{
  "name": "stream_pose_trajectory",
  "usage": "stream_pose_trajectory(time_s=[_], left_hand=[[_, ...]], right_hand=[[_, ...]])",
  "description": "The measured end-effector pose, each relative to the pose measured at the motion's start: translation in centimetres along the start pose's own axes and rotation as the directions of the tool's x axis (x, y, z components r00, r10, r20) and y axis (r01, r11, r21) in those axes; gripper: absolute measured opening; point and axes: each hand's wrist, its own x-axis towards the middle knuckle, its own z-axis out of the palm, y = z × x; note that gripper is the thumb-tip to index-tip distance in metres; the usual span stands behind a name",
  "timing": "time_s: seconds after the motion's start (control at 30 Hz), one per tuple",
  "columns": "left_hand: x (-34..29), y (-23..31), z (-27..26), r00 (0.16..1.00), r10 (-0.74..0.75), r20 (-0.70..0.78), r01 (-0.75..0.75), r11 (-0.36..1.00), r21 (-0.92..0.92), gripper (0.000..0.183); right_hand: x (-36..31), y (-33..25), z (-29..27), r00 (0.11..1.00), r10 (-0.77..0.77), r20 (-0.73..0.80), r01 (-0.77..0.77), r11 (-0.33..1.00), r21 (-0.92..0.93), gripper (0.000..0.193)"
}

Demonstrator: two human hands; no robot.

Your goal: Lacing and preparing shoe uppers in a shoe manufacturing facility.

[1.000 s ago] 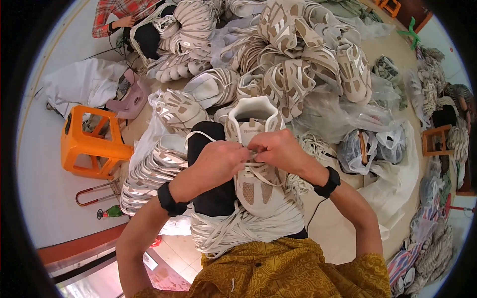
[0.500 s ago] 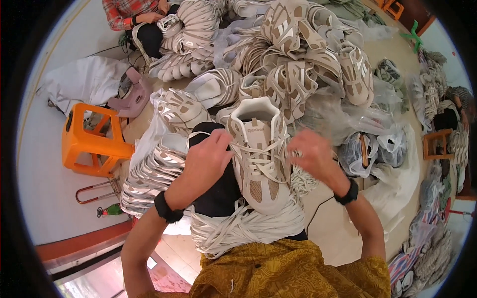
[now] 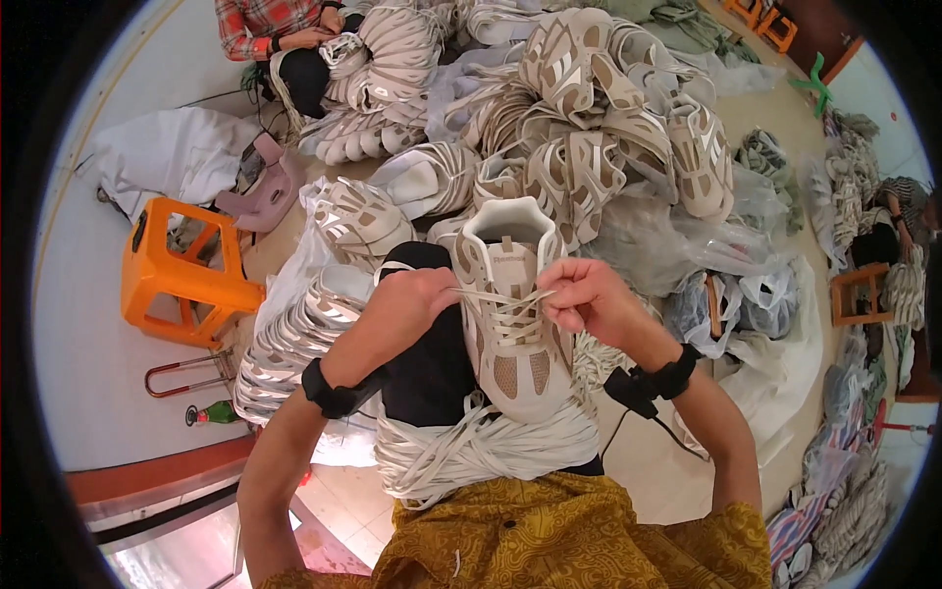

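A beige and tan sneaker (image 3: 515, 383) rests on my lap, toe pointing toward me, its cream lace (image 3: 517, 319) crossed through the eyelets. My left hand (image 3: 417, 299) pinches one lace end beside the shoe's left edge. On the other side my right hand (image 3: 589, 294) pinches the other end between thumb and fingers. The lace is stretched between both hands across the upper part of the lacing. Below the toe lies a thick bundle of loose cream laces (image 3: 491, 456). Dark cloth (image 3: 422, 383) covers my leg to the left of the shoe.
A big pile of similar sneakers (image 3: 579, 157) stands ahead. Stacked shoe parts (image 3: 304, 344), an orange stool (image 3: 186, 270) and a green bottle (image 3: 218, 413) are at the left. Plastic bags (image 3: 736, 304) lie at the right. Another person's hands (image 3: 319, 29) work at the far left.
My right hand has moved left to the lacing and grips a lace end. The lace is now drawn across the shoe between both hands; my left hand is slightly lower.
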Motion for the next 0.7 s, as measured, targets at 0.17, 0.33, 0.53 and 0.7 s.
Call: stream_pose_trajectory(time_s=[0.17, 0.33, 0.53, 0.7], left_hand=[[-0.8, -1.5, -1.4, 0.998, -0.021, 0.055, 0.019, 1.000, 0.023, 0.013], [-1.6, -2.0, -3.9, 0.988, -0.153, 0.025, 0.154, 0.988, -0.033, 0.014], [-3.6, -3.4, -5.6, 0.969, -0.238, 0.069, 0.243, 0.968, -0.069, 0.015], [-4.2, -3.8, -5.1, 0.983, -0.182, 0.014, 0.182, 0.983, -0.014, 0.015]], right_hand=[[-0.4, -1.0, 0.9, 0.868, -0.452, 0.205, 0.281, 0.106, -0.954, 0.006], [0.0, -1.9, -0.6, 0.801, -0.330, 0.499, 0.459, -0.195, -0.867, 0.015], [1.2, -2.3, -1.4, 0.940, -0.130, 0.315, 0.332, 0.561, -0.759, 0.013], [1.1, -1.7, -1.5, 0.944, -0.141, 0.299, 0.317, 0.643, -0.697, 0.013]])
